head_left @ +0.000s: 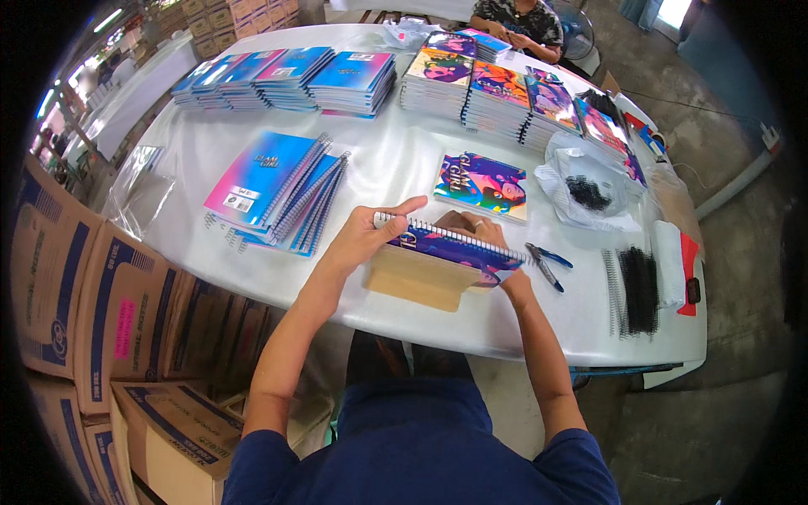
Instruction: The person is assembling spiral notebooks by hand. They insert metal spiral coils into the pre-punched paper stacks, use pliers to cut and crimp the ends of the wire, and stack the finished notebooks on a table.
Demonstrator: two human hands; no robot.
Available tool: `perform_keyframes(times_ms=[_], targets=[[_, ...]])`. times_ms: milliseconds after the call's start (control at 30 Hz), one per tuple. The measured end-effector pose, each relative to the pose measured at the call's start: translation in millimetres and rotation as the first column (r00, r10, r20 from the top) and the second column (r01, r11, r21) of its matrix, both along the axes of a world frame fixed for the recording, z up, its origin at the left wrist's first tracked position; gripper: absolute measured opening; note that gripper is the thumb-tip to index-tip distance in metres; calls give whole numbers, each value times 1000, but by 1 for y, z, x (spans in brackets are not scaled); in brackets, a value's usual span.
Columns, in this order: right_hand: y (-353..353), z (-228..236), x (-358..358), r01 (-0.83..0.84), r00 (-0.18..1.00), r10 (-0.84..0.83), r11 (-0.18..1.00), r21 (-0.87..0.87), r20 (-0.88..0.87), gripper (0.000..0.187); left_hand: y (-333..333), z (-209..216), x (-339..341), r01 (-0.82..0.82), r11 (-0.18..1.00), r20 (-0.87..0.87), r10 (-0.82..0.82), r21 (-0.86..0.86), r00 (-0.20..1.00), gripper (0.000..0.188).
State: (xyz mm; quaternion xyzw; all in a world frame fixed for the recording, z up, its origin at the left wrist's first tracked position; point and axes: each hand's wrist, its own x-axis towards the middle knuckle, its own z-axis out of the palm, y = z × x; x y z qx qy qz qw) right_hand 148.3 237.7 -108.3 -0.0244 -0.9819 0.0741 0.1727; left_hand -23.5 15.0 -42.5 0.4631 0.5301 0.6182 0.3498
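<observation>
I hold a purple spiral notebook [459, 251] tilted up off the white table [396, 168]. My left hand [370, 231] grips its left end at the white wire spine, thumb stretched along the top. Behind its right end, my right hand [481, 231] holds it, a ring on one finger. Under the notebook lies a tan cardboard sheet [417, 282]. Blue-handled pliers [545, 263] rest just right of my right hand.
A fanned pile of bound blue notebooks [278, 189] lies to the left, one colourful notebook [481, 185] ahead. Stacks of notebooks [497, 93] line the far side. Black wire spines [638, 290] and a plastic bag [589, 189] sit right. Cardboard boxes [101, 311] stand left. Another person [518, 25] sits opposite.
</observation>
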Motion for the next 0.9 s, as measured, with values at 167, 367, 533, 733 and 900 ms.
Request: perform_keyframes(times_ms=[167, 367, 533, 733, 900], targets=[[21, -4, 53, 300, 952, -296, 952, -58, 77, 62, -16, 53, -7, -343, 929, -219, 367, 140, 904, 45], [49, -32, 129, 686, 722, -692, 716, 127, -2, 53, -53, 122, 41, -405, 834, -319, 527, 375, 788, 58], [37, -23, 124, 669, 743, -668, 738, 90, -40, 41, -19, 23, 93, -318, 922, -758, 367, 220, 540, 61], [-71, 35, 109, 261, 897, -358, 902, -343, -260, 35, -3, 0, 107, -376, 885, -874, 393, 275, 287, 61], [-121, 65, 102, 61, 926, -243, 851, -521, -288, 37, -6, -4, 106, -405, 881, -867, 385, 244, 316, 61]])
